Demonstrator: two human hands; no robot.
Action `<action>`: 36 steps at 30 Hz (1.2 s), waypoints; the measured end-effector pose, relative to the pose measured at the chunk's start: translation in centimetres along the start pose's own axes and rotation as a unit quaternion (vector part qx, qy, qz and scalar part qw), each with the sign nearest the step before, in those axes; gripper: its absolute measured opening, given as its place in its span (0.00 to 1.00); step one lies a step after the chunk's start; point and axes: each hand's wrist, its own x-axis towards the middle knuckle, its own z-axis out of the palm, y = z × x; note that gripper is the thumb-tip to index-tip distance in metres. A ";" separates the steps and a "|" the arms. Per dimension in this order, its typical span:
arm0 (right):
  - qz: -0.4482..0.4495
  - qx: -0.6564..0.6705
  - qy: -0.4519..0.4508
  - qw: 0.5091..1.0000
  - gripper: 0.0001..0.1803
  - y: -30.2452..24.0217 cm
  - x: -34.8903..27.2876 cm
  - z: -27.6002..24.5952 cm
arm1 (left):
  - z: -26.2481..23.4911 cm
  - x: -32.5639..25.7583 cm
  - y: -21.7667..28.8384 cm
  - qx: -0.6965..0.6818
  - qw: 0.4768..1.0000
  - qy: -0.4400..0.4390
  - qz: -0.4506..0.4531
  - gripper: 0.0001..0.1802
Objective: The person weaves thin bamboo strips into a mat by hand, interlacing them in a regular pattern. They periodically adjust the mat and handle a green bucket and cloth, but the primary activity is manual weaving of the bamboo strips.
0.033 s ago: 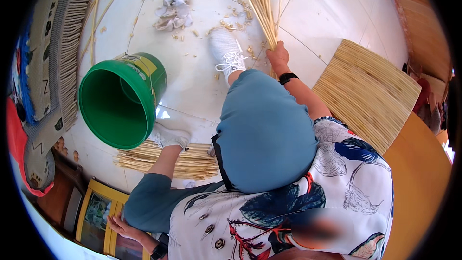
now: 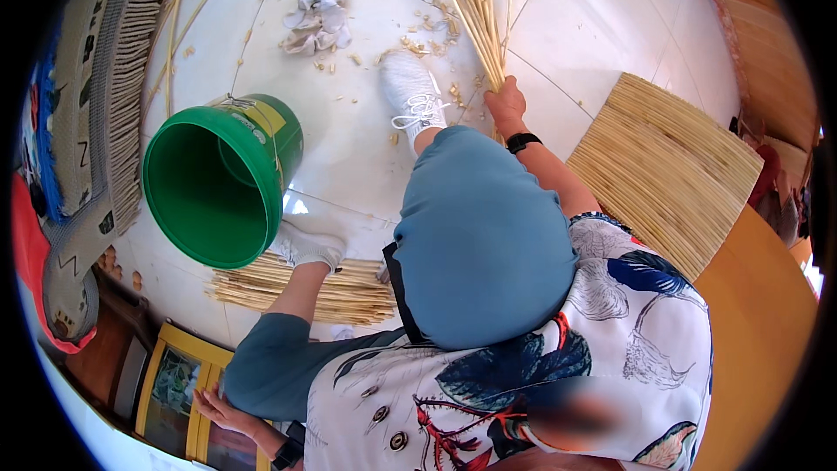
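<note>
My right hand (image 2: 506, 109) is closed round a bundle of long straw-coloured stalks (image 2: 478, 22), just right of my white shoe (image 2: 406, 87). The stalks fan out from the fist toward the far side, and their lower ends are mostly hidden behind my knee. Down at the lower left, my left hand (image 2: 228, 414) lies beside my bent left knee, its fingers stretched out and nothing visible in them. It is nearest to a yellow-framed cabinet with glass panes (image 2: 170, 388). Dark bands circle both wrists.
A green bucket (image 2: 277, 135) faces me with its mouth, left of my legs. Another pile of stalks (image 2: 349, 292) lies under my left leg. At right rests a flat panel of stalks (image 2: 667, 166). Cut bits and a crumpled cloth (image 2: 318, 22) litter the tiles; a fringed rug (image 2: 113, 105) hangs left.
</note>
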 end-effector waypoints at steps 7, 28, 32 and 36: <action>-0.069 0.091 0.020 0.993 0.20 1.3 1.6 0.3 | -0.8 0.3 -1.5 -0.011 1.000 -0.002 -0.005 0.22; -0.367 0.511 -0.028 0.777 0.18 -19.6 1.2 -17.2 | 10.0 3.5 -5.8 -0.177 0.982 0.036 0.061 0.20; -0.429 0.585 0.008 0.688 0.25 -27.4 5.0 -22.7 | 12.3 4.2 -4.4 -0.165 0.983 0.037 0.065 0.20; -0.443 0.688 -0.022 0.575 0.23 -33.9 2.7 -27.4 | 13.4 2.8 -2.5 -0.144 0.984 0.082 0.065 0.21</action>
